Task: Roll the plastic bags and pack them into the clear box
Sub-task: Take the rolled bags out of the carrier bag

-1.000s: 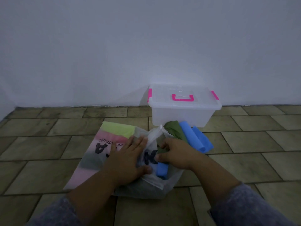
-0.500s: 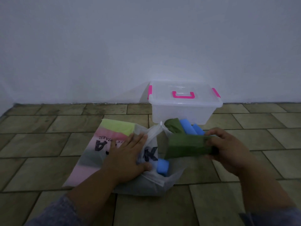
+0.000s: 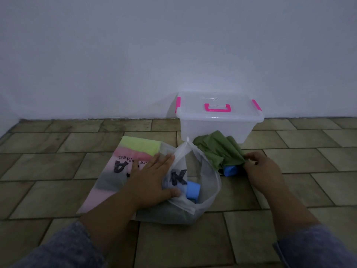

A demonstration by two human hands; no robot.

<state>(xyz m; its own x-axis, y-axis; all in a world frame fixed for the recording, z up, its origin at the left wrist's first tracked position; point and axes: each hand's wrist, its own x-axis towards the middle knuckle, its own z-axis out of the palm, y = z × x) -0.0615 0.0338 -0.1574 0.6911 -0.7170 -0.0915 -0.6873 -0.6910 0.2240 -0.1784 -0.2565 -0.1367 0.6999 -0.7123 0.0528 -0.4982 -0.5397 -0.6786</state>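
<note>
A clear box (image 3: 216, 130) with a pink handle and pink clips stands shut by the wall. In front of it lie green plastic bags (image 3: 218, 149) on the floor. My right hand (image 3: 260, 169) pinches the near edge of a green bag. A rolled blue bag (image 3: 230, 170) lies just left of that hand. My left hand (image 3: 152, 180) presses flat on a white translucent bag (image 3: 193, 190) that holds another blue roll (image 3: 193, 190). Under it lies a pink and yellow printed bag (image 3: 131, 157).
The floor is brown tile (image 3: 58, 171). A pale wall (image 3: 135, 55) rises right behind the box. Grey sleeves cover both my forearms at the bottom of the view.
My right hand drew a green bag out of the white bag and carried it right, down onto the floor by the box. My left hand has stayed pressed on the white bag.
</note>
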